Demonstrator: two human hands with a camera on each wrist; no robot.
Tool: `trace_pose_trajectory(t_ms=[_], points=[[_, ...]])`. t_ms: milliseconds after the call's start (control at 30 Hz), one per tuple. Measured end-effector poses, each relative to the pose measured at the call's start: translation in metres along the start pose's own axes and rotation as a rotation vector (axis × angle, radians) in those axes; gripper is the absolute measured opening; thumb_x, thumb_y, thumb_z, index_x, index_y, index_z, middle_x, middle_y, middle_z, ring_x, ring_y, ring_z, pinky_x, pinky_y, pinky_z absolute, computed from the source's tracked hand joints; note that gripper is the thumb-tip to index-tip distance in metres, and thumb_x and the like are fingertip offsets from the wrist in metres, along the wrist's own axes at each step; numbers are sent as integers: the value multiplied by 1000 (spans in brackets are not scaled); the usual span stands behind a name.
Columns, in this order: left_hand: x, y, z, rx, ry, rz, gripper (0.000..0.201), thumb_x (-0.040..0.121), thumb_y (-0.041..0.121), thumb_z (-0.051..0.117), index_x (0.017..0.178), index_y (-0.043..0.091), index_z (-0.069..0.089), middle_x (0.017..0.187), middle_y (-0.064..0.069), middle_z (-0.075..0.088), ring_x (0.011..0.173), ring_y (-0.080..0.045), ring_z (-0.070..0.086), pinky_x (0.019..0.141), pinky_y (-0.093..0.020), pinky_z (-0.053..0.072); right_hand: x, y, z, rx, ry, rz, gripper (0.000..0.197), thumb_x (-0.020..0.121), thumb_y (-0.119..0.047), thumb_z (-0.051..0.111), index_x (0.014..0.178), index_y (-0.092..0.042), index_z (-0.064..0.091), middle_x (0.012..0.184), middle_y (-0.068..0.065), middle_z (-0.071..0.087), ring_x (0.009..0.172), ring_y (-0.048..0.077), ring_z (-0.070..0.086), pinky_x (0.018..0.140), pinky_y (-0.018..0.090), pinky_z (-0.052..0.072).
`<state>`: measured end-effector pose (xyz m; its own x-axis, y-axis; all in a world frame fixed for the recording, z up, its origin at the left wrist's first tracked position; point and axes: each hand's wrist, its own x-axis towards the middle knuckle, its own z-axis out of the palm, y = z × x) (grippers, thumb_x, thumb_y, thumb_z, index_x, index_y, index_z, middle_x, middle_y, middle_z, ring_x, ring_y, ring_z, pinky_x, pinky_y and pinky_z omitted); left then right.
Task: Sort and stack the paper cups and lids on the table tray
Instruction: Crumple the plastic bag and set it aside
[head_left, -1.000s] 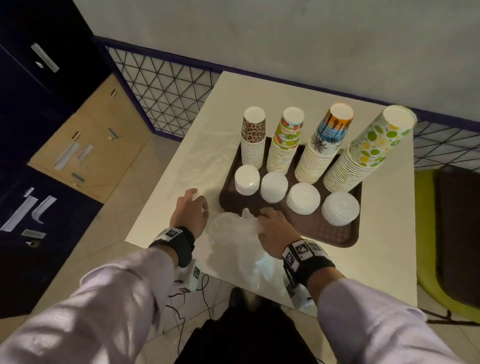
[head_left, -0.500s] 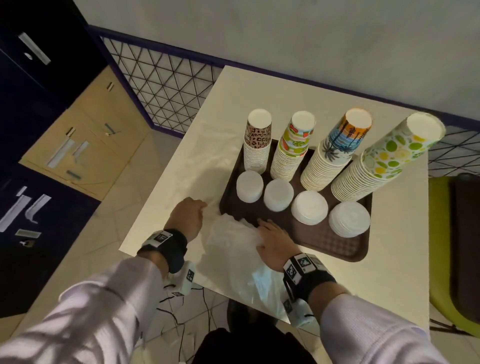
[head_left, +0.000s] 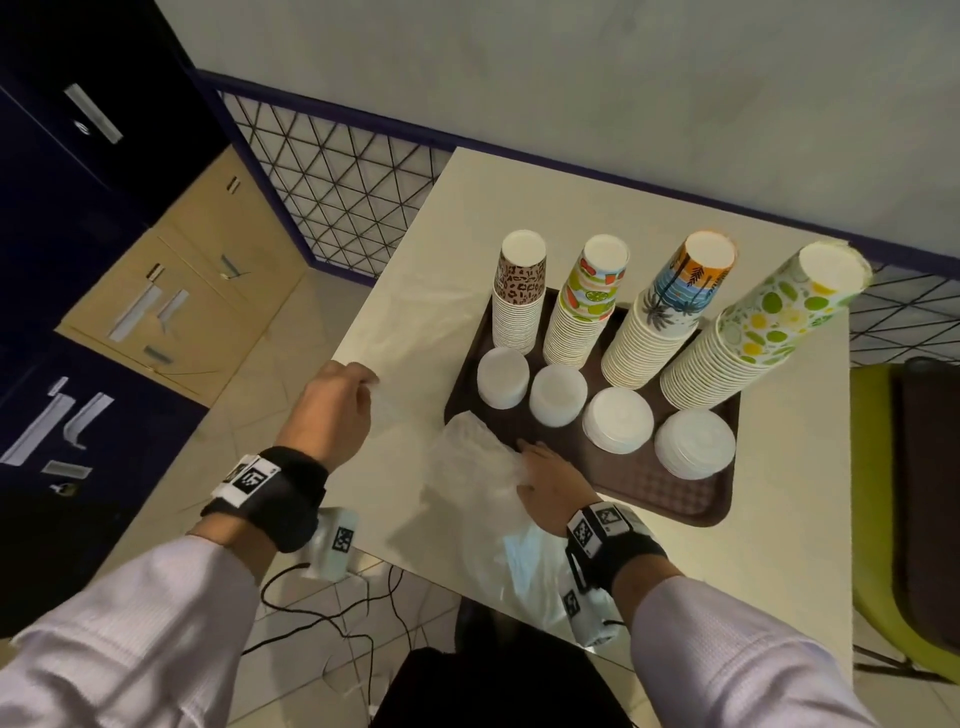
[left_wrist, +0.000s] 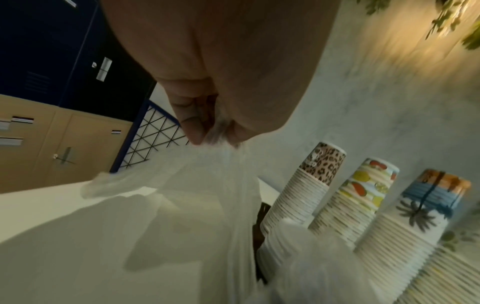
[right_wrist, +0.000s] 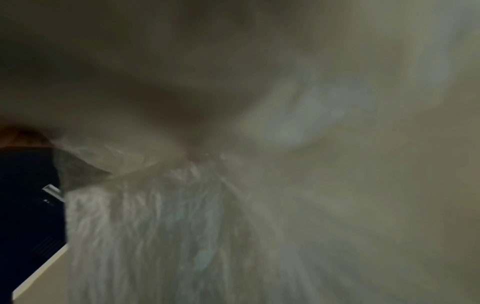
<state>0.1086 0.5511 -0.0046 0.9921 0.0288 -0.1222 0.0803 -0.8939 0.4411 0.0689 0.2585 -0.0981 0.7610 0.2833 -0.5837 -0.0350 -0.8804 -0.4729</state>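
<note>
A brown tray (head_left: 675, 493) holds four upside-down cup stacks at the back: leopard print (head_left: 519, 291), fruit print (head_left: 587, 306), palm print (head_left: 670, 317) and lime print (head_left: 763, 338). In front of them are four stacks of white lids (head_left: 617, 420). A thin clear plastic bag (head_left: 467, 467) lies over the tray's near left corner and hangs off the table's front edge. My left hand (head_left: 363, 384) pinches one end of it near the table's left edge; the pinch (left_wrist: 215, 135) shows in the left wrist view. My right hand (head_left: 524, 462) grips the bunched plastic (right_wrist: 155, 226) beside the tray.
The cream table (head_left: 519, 197) stands against a grey wall with a lattice panel (head_left: 337, 182) to its left. A green chair (head_left: 883, 519) is close on the right. Dark lockers (head_left: 78, 208) stand far left. Cables (head_left: 322, 613) trail on the floor below the table's front edge.
My left hand has moved left and away from the right hand, drawing the plastic out with it. My right hand has stayed on the plastic by the tray's near left corner.
</note>
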Motion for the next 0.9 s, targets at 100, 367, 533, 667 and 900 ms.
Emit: trace_pose_trajectory(t_ms=[100, 367, 533, 667, 900], points=[[-9, 5, -27, -53, 69, -10, 20, 105, 13, 44, 110, 15, 64, 109, -8, 58, 99, -28, 57, 84, -34, 41, 0, -1, -2, -6, 9, 3, 59, 101, -21, 45, 158, -16, 28, 168, -2, 22, 156, 20, 14, 125, 48, 19], [-33, 29, -94, -355, 279, -116, 20, 106, 30, 51, 107, 16, 65, 95, -4, 65, 83, -19, 58, 69, -28, 44, -18, -23, -10, 19, 208, 10, 44, 98, -20, 53, 139, -6, 51, 150, 12, 46, 139, 33, 41, 117, 39, 33], [-58, 46, -100, -436, 302, -9, 18, 105, 34, 53, 101, 19, 62, 117, 3, 54, 94, -5, 54, 78, -22, 41, -39, -61, -36, 132, 476, 29, 24, 100, -15, 50, 120, -1, 55, 116, 16, 62, 108, 34, 60, 88, 36, 45], [-87, 59, -69, -587, 63, 397, 10, 98, 31, 57, 97, 21, 60, 140, 4, 49, 122, -18, 55, 99, -41, 51, -46, -94, -62, 298, 493, -8, 17, 92, 5, 50, 98, 7, 66, 101, 26, 65, 93, 41, 67, 80, 41, 56], [-110, 77, -21, -382, -121, 770, 11, 98, 32, 64, 106, 24, 66, 147, 9, 49, 133, -16, 48, 110, -36, 40, -103, -130, -101, 1587, -61, 91, 51, 102, -56, 44, 92, -9, 62, 79, 8, 67, 71, 18, 67, 64, 24, 54]])
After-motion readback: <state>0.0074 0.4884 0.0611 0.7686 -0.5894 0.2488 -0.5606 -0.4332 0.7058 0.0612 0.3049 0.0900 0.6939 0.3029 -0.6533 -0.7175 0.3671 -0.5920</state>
